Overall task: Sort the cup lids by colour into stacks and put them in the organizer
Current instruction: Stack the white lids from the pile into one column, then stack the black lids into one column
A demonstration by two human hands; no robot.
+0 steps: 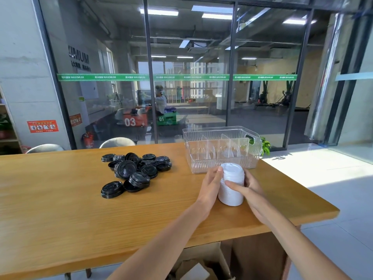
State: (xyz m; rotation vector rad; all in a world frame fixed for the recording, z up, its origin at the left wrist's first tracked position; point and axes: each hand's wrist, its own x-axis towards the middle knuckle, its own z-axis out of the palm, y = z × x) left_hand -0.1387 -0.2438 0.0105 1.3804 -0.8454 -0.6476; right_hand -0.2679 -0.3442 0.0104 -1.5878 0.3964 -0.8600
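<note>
— Where's the white lid stack (231,183)?
— Centre-right of the frame, upright on the table (60,209), just before the clear organizer (222,148).
— Hands?
— Left hand (210,188) and right hand (249,188) clasp it from either side — black lids (133,170) heaped centre-left.

You have bright daylight from the right, washing the pale tiled floor (333,172) nearly white and casting a hard shadow edge across it. The long wooden table (60,199) shows soft sheen. The glass partition wall (191,77) carries reflections, and straight lines bow near the edges.
</note>
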